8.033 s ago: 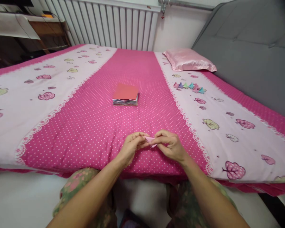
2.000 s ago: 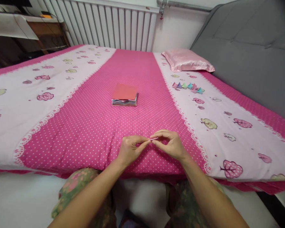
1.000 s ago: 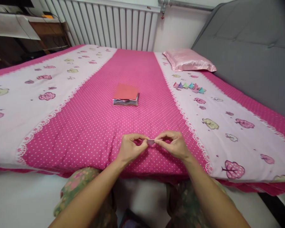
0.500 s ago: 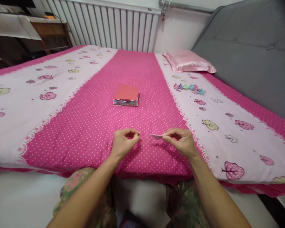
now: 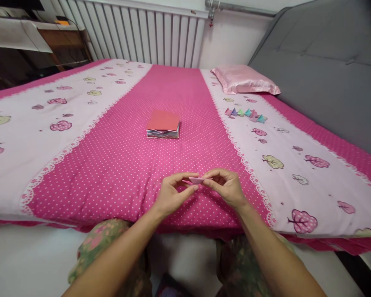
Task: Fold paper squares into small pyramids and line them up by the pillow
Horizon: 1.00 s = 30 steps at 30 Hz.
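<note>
A small folded piece of pink paper (image 5: 196,180) is held up just above the near part of the bed. My right hand (image 5: 225,186) pinches its right end between thumb and fingertips. Around the paper's left end, my left hand (image 5: 176,192) has its thumb and forefinger parted, with the thumb just below the paper. Whether the left forefinger touches the paper, I cannot tell. Farther off on the bed lies a stack of coloured paper squares (image 5: 163,120), a red sheet on top.
Several small folded paper pieces (image 5: 241,112) in pink, purple, green and blue stand in a row on the right. Behind them is a pink pillow (image 5: 244,80) by the grey headboard (image 5: 321,70). A white radiator (image 5: 148,35) runs along the far wall.
My left hand has moved right, up to the paper, and its thumb and forefinger have parted. My right hand has shifted slightly left with the paper.
</note>
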Tool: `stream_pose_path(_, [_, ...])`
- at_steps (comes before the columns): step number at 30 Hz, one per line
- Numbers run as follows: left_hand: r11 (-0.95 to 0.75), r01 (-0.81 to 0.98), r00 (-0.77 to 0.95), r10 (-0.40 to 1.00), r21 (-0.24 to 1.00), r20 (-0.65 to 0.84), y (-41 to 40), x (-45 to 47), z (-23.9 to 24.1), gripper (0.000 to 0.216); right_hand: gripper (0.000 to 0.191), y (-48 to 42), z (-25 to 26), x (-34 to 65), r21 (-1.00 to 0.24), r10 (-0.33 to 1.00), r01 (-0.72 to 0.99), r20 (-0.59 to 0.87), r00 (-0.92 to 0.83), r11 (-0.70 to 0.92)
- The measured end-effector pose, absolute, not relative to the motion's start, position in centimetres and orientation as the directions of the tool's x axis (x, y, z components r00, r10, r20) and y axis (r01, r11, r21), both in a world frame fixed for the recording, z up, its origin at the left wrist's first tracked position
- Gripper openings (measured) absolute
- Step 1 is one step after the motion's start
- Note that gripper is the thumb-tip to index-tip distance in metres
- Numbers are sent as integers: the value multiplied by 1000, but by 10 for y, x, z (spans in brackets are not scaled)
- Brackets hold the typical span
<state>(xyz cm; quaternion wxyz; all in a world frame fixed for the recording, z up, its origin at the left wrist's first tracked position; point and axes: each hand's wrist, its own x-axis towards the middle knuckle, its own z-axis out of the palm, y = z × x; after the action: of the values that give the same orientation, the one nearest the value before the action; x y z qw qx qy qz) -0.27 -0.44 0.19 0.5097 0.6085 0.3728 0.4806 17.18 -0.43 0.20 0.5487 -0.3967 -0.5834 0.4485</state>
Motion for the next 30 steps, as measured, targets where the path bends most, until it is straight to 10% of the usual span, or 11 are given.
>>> stream_pose_path(13, [-250,120,28,968,961,248,1,-5,-7,12,25,-5,-10,157,-964,991,-241,-90,-99,-111])
stream_pose_path(23, [-764,498,170,550,410,818,0,-12,-13,15,29,-8,-5,156,-917,970,-332,-168,-175,-219])
stream_pose_path(30, [-619,367,105,769,694,630,-3,-8,-7,22,22,-7,-5,155,-938,992,-323,-116,-48,-126])
